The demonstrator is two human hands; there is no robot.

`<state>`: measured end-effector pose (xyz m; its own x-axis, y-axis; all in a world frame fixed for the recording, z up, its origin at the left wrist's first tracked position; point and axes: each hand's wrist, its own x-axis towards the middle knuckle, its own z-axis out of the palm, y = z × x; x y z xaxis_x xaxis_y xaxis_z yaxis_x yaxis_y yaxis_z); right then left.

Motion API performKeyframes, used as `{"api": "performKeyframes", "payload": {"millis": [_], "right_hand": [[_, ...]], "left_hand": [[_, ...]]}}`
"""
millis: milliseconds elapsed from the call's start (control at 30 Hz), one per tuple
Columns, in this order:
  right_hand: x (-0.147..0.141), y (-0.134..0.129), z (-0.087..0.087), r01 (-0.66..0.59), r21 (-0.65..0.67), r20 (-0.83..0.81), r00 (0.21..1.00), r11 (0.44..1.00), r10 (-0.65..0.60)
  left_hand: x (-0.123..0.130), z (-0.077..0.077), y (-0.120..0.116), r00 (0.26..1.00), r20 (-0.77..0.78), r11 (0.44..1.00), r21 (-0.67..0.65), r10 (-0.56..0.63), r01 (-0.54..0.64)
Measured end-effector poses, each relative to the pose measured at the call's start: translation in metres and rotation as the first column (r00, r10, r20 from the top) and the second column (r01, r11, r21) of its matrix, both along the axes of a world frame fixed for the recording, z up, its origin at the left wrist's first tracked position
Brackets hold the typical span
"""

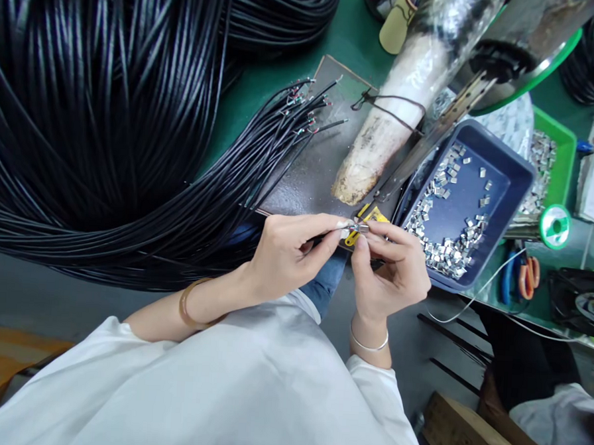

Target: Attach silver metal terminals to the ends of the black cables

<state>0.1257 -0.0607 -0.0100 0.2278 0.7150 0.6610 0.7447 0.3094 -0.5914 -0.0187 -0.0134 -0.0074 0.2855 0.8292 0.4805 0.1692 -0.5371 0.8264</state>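
Thumb and index finger of my left hand (295,252) pinch a dark cable close to its end, with something white at the fingertips. Opposite it, my right hand (391,267) pinches a small silvery metal connector (360,228) that meets the cable end. Both hands are near the table's front edge, over a yellow tool part (374,218). Many black cables (261,147) with stripped, coloured wire ends lie on a dark plate (299,183) beyond my left hand. A blue tray (509,170) of small metal pieces (454,254) sits to the right of my right hand.
A large bundle of black cable (98,106) covers the left. A whitish wrapped tube (381,130) slants over the plate. Rightward are a green tray (563,137), a solder spool (554,227) and orange-and-blue handled pliers (526,278). Another person's sleeve (555,422) shows at lower right.
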Motion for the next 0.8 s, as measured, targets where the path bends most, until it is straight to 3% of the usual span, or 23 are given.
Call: {"api": "performKeyframes", "payload": {"millis": [267, 433, 800], "right_hand": [[0.000, 0.000, 0.001, 0.033, -0.008, 0.051, 0.998, 0.999, -0.033], [0.000, 0.001, 0.003, 0.041, 0.003, 0.069, 0.997, 0.999, -0.041], [0.000, -0.004, 0.001, -0.003, 0.021, 0.089, 0.996, 1.000, 0.001]], "left_hand": [[0.002, 0.000, 0.002, 0.998, 0.050, 0.987, -0.153, -0.045, 0.052], [0.001, 0.006, 0.003, 0.995, 0.080, 0.956, -0.280, -0.065, 0.085], [-0.007, 0.012, 0.003, 0.983, 0.121, 0.889, -0.421, -0.141, 0.179]]}}
